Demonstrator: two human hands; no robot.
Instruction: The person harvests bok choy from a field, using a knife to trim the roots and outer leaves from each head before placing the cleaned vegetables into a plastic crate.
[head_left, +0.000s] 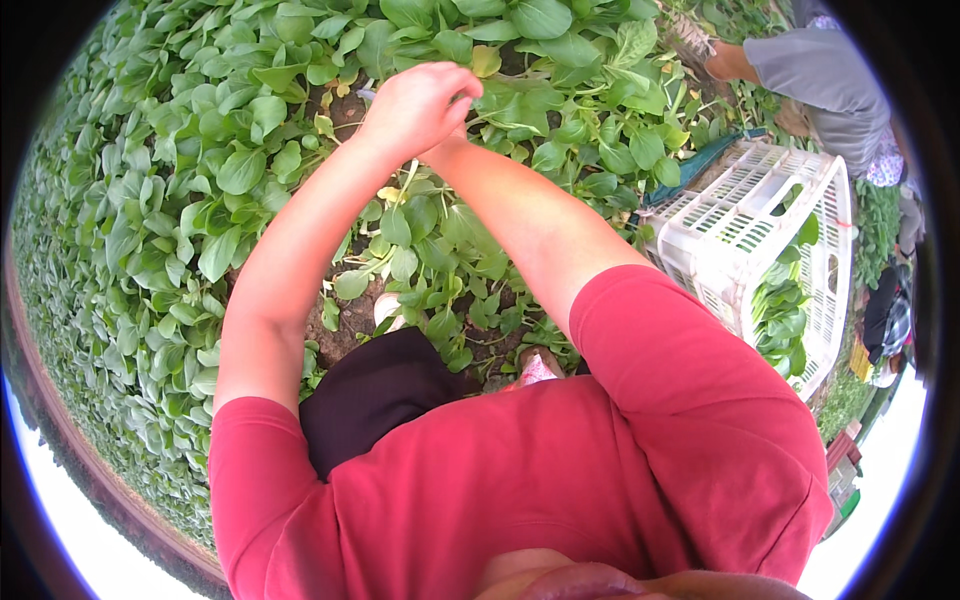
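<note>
My left hand (424, 105) crosses over my right wrist, low among leafy green vegetable plants (420, 217) that look like bok choy. Its fingers are curled, and whether they hold anything cannot be made out. Only a small part of my right hand (455, 133) shows beneath it; its fingers and anything in them are hidden. A thin bluish-grey object (366, 94), perhaps a blade, sticks out to the left of the hands. Near them are a yellowed leaf (486, 61) and bare soil (346, 111).
To the right a white plastic crate (739, 202) lies tilted, with leafy greens (784, 307) inside. Dark teal fabric (690, 172) lies by it. Beyond is another person's leg in grey trousers (821, 75). Dense plants (135, 225) cover the left. My shoe (388, 311) rests on the soil.
</note>
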